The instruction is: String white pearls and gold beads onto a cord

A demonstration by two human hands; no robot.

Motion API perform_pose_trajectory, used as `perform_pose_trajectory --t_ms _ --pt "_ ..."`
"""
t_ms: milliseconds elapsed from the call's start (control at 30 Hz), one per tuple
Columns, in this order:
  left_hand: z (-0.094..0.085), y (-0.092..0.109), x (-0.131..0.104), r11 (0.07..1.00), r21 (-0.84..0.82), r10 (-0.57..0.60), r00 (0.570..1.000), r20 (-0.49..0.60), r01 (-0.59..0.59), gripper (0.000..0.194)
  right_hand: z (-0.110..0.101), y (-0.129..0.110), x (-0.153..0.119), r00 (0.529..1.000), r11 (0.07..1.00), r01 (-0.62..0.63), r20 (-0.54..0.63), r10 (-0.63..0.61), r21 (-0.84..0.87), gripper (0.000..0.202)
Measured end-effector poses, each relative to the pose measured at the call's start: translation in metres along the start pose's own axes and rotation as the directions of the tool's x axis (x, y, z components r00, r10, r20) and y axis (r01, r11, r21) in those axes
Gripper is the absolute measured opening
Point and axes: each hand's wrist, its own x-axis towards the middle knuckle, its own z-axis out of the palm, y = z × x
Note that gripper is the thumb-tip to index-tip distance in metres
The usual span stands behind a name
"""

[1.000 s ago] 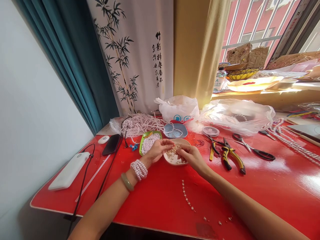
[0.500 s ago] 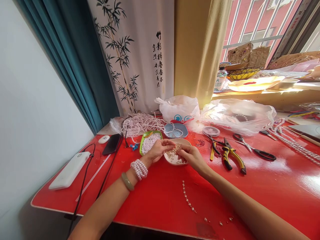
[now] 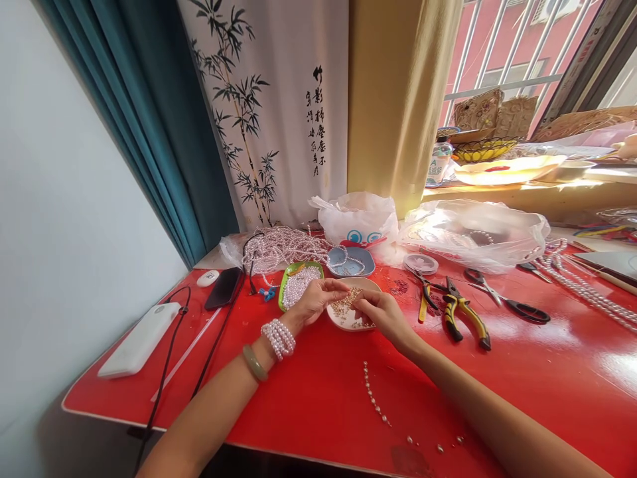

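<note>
Over the white dish (image 3: 343, 324) of small gold beads (image 3: 347, 304), both of my hands are held close together. My left hand (image 3: 318, 299) pinches thumb and forefinger at the dish's left side; whatever is between them is too small to make out. My right hand (image 3: 379, 312) has its fingers pressed together at the dish's right side, their tips near the gold beads, and what they hold is hidden. A strand of spaced pearl beads (image 3: 371, 392) trails across the red table below the hands. A green tray (image 3: 281, 299) of white pearls stands beside my left hand.
Behind lie a blue dish (image 3: 371, 262), heaped pearl strands (image 3: 286, 245) and plastic bags (image 3: 355, 216). To the right are yellow-handled pliers (image 3: 465, 312), scissors (image 3: 507, 299) and long pearl strands (image 3: 587, 285). A white power bank (image 3: 139, 338), cables and a dark phone (image 3: 223, 288) lie left.
The view has shifted very slightly. Both hands keep almost the same pinched pose over the dish, and nothing else has visibly moved.
</note>
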Motion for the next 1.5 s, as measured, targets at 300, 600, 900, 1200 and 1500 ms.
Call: perform_pose_trajectory --t_ms 300,600,900,1200,1500 --pt "0.0025 0.0015 -0.0009 0.999 0.006 0.044 0.998 -0.042 -0.044 0.018 0.0013 -0.0028 0.0001 1.000 1.000 -0.021 0.006 0.021 0.003 0.018" --pt "0.0034 0.0026 -0.0008 0.998 0.008 0.060 0.996 -0.065 -0.060 0.021 0.0012 -0.0057 -0.0022 1.000 1.000 -0.007 0.012 0.007 0.010 0.019" --pt "0.0007 0.0006 -0.0002 0.998 0.044 0.039 0.999 -0.034 -0.038 0.022 0.0021 -0.0027 -0.0009 1.000 1.000 0.001 0.014 -0.001 0.020 0.018" --pt "0.0023 0.0037 -0.0029 0.999 0.043 0.013 1.000 -0.003 -0.013 0.021 0.0023 -0.0015 -0.0006 1.000 1.000 0.013 0.010 -0.013 0.012 0.020" --pt "0.0024 0.0046 -0.0038 0.996 0.092 0.016 0.999 0.044 -0.020 0.024 0.0031 0.0029 0.0014 0.998 0.999 0.040 0.044 -0.041 0.023 0.024"
